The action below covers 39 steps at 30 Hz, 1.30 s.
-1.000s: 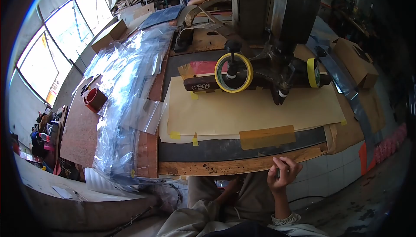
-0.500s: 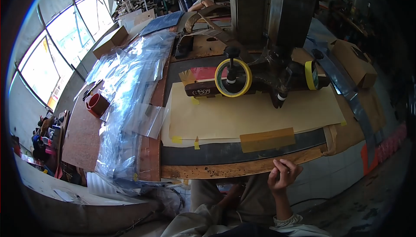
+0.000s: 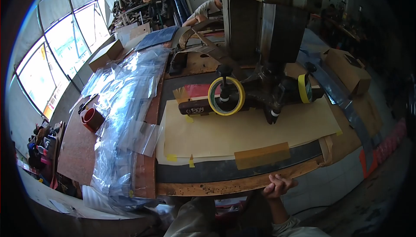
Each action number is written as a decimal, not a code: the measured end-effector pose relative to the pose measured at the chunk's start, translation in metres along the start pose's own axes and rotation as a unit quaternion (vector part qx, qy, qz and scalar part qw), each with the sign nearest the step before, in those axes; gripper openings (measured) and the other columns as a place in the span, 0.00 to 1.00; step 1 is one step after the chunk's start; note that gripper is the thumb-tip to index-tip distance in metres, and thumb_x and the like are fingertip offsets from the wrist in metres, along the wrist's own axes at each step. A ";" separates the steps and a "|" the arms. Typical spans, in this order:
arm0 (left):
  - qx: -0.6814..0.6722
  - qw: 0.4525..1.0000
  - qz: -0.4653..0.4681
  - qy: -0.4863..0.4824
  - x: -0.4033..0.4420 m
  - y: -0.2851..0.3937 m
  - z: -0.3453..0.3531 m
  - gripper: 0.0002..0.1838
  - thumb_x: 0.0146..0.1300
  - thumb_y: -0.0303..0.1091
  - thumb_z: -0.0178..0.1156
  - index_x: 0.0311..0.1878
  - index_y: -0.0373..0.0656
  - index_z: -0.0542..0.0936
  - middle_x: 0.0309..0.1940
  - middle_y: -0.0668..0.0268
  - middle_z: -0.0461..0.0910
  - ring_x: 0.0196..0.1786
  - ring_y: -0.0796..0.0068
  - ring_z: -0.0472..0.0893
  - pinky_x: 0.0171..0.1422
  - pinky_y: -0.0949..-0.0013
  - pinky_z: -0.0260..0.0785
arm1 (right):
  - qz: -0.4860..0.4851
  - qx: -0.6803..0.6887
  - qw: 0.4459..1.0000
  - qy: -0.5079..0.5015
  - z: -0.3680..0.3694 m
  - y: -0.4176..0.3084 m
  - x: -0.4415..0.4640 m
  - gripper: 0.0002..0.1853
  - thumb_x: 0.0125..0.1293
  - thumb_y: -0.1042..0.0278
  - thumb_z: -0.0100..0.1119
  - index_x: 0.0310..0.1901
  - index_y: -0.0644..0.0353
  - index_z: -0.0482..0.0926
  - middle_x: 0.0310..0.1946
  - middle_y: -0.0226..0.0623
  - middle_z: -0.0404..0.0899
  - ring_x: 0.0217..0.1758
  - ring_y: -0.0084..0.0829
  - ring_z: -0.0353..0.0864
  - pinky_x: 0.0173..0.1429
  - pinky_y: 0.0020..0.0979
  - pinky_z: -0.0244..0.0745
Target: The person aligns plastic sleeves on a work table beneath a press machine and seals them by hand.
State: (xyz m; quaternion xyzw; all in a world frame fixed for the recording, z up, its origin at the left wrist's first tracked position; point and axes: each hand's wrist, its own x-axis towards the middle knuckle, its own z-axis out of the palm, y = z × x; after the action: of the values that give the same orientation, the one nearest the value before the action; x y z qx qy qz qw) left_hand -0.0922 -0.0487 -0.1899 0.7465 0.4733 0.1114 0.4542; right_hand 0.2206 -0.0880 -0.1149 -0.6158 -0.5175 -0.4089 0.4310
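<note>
My right hand (image 3: 278, 186) is at the front edge of the table, by the wooden strip (image 3: 208, 189), its fingers curled in with nothing seen in them. My left hand is out of view. Behind the strip lies a dark mat (image 3: 208, 174) with large cream sheets (image 3: 242, 135) on it. Brown tape (image 3: 261, 155) crosses the sheets' front edge. Over their back part stands a dark metal clamp bar (image 3: 193, 107), with a yellow tape roll (image 3: 211, 102) hanging at its left knob and another yellow roll (image 3: 304, 88) at its right end.
Clear plastic sheets (image 3: 117, 120) cover the left side, beside a red-brown tape roll (image 3: 92, 120). A metal machine column (image 3: 284, 33) rises at the back. Cardboard boxes (image 3: 346, 70) stand at the right. A person's arm (image 3: 200, 13) shows in the background.
The view has tilted up, so the table sits lower in the frame. My right hand's fingers have curled closer together, near the table edge. The forearm between my legs has gone out of sight.
</note>
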 end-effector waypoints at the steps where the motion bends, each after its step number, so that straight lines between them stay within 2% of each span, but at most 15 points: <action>1: 0.029 0.999 -0.034 0.025 -0.012 -0.008 -0.016 0.11 0.69 0.38 0.56 0.43 0.39 0.78 0.36 0.52 0.80 0.39 0.50 0.81 0.42 0.52 0.73 | 0.001 0.002 1.000 -0.006 -0.001 -0.001 -0.001 0.15 0.69 0.58 0.44 0.32 0.54 0.79 0.35 0.35 0.71 0.42 0.36 0.65 0.48 0.39 0.61; 4: 0.106 0.984 -0.127 0.062 -0.027 -0.041 -0.042 0.11 0.69 0.38 0.56 0.43 0.39 0.78 0.35 0.53 0.80 0.38 0.51 0.81 0.42 0.52 0.73 | -0.001 -0.005 1.000 -0.011 -0.001 -0.001 0.001 0.15 0.69 0.57 0.44 0.30 0.54 0.78 0.34 0.35 0.70 0.42 0.36 0.64 0.48 0.39 0.61; 7: 0.138 0.972 -0.180 0.063 -0.028 -0.065 -0.041 0.11 0.69 0.38 0.56 0.43 0.39 0.78 0.35 0.53 0.80 0.38 0.51 0.81 0.42 0.53 0.73 | 0.011 0.006 1.000 -0.012 -0.003 -0.004 0.000 0.16 0.69 0.56 0.44 0.29 0.53 0.77 0.34 0.34 0.69 0.42 0.36 0.64 0.48 0.39 0.61; 14: 0.130 0.975 -0.180 0.018 0.030 -0.078 -0.007 0.11 0.70 0.37 0.55 0.42 0.38 0.78 0.34 0.54 0.79 0.36 0.53 0.80 0.41 0.54 0.72 | 0.002 -0.008 0.999 -0.036 -0.008 0.000 -0.006 0.16 0.69 0.55 0.44 0.29 0.53 0.75 0.34 0.34 0.68 0.43 0.37 0.63 0.48 0.39 0.61; 23: 0.075 0.992 -0.089 -0.051 0.082 -0.052 0.041 0.11 0.71 0.37 0.55 0.41 0.38 0.78 0.33 0.55 0.78 0.35 0.55 0.79 0.40 0.56 0.72 | 0.015 0.005 0.999 -0.031 -0.006 -0.002 -0.006 0.16 0.69 0.55 0.44 0.30 0.54 0.75 0.33 0.34 0.68 0.44 0.37 0.63 0.48 0.41 0.61; 28: -0.001 0.996 0.022 -0.090 0.077 0.000 0.041 0.11 0.72 0.37 0.54 0.40 0.38 0.78 0.32 0.55 0.77 0.34 0.56 0.79 0.39 0.57 0.72 | 0.003 0.000 0.999 -0.051 -0.009 -0.001 -0.001 0.15 0.69 0.57 0.45 0.30 0.56 0.76 0.33 0.36 0.69 0.44 0.37 0.64 0.49 0.41 0.61; 31: -0.072 0.982 0.109 -0.135 0.059 0.055 0.016 0.11 0.72 0.37 0.54 0.40 0.38 0.78 0.32 0.56 0.77 0.33 0.57 0.79 0.39 0.57 0.72 | 0.099 0.050 0.989 -0.101 -0.020 -0.015 0.020 0.15 0.69 0.60 0.46 0.29 0.57 0.76 0.32 0.35 0.69 0.42 0.38 0.64 0.48 0.41 0.62; 32: -0.098 0.972 0.148 -0.153 0.048 0.078 0.001 0.11 0.72 0.37 0.54 0.40 0.38 0.78 0.32 0.56 0.77 0.33 0.57 0.79 0.39 0.57 0.72 | 0.112 0.063 0.983 -0.127 -0.026 -0.015 0.027 0.18 0.70 0.57 0.47 0.28 0.58 0.77 0.35 0.39 0.72 0.43 0.38 0.67 0.47 0.41 0.63; 34: -0.142 0.943 0.237 -0.188 0.020 0.129 -0.038 0.12 0.72 0.37 0.54 0.39 0.38 0.77 0.32 0.56 0.76 0.33 0.58 0.79 0.38 0.58 0.72 | 0.110 0.217 0.938 -0.248 -0.039 -0.018 0.057 0.19 0.70 0.50 0.51 0.29 0.56 0.79 0.38 0.37 0.75 0.45 0.37 0.70 0.50 0.40 0.64; 35: -0.144 0.932 0.275 -0.189 0.005 0.152 -0.060 0.14 0.74 0.39 0.53 0.37 0.38 0.76 0.33 0.60 0.72 0.37 0.65 0.76 0.41 0.62 0.70 | 0.107 0.289 0.900 -0.307 -0.044 -0.020 0.076 0.20 0.70 0.47 0.53 0.29 0.55 0.80 0.40 0.36 0.77 0.47 0.36 0.72 0.51 0.39 0.64; 36: -0.155 0.915 0.318 -0.194 0.001 0.166 -0.079 0.13 0.74 0.38 0.54 0.36 0.38 0.75 0.34 0.60 0.72 0.38 0.65 0.76 0.43 0.62 0.69 | 0.075 0.360 0.865 -0.342 -0.043 -0.024 0.095 0.26 0.68 0.37 0.55 0.42 0.57 0.83 0.43 0.34 0.80 0.49 0.36 0.76 0.57 0.42 0.68; 37: -0.169 0.897 0.358 -0.199 0.000 0.179 -0.096 0.13 0.74 0.38 0.55 0.36 0.38 0.75 0.35 0.60 0.72 0.40 0.64 0.76 0.45 0.62 0.69 | 0.076 0.447 0.808 -0.377 -0.042 -0.030 0.114 0.27 0.66 0.38 0.58 0.47 0.57 0.81 0.43 0.34 0.81 0.48 0.36 0.77 0.58 0.41 0.70; 39: -0.144 0.892 0.402 -0.151 0.008 0.204 -0.124 0.09 0.70 0.34 0.58 0.40 0.36 0.74 0.39 0.58 0.71 0.42 0.61 0.77 0.46 0.61 0.70 | 0.083 0.573 0.691 -0.433 -0.035 -0.038 0.148 0.29 0.64 0.41 0.64 0.55 0.58 0.78 0.42 0.35 0.81 0.46 0.35 0.79 0.59 0.39 0.72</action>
State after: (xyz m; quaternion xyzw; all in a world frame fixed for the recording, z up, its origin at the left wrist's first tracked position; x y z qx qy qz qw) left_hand -0.0381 0.0008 0.0381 0.8072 0.0374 0.2371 0.5392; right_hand 0.2003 -0.0754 0.0401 -0.3981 -0.7277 0.3165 0.4602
